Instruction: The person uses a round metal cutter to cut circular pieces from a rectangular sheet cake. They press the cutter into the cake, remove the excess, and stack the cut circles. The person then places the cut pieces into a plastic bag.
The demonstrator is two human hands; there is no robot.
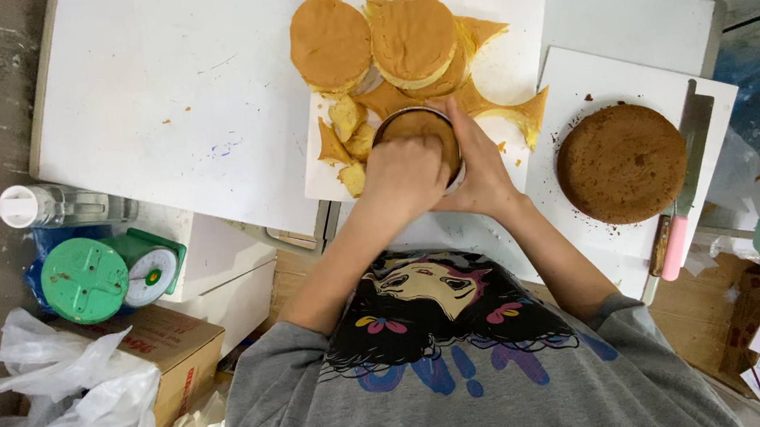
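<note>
On the white board (pixel 517 71) just ahead of me, my left hand (pixel 406 176) presses fisted onto the sponge in the round metal cutter ring (pixel 416 132), w/ right hand (pixel 481 172) wrapped round its rim. Cut rounds (pixel 330 44) and scraps (pixel 345 121) lie beside; dark cake (pixel 621 163) & knife (pixel 682 196) at right.

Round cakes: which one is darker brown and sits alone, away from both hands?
The dark brown cake on the right-hand white board, beside the pink-handled knife. The lighter golden rounds lie stacked together on the middle board.
</note>
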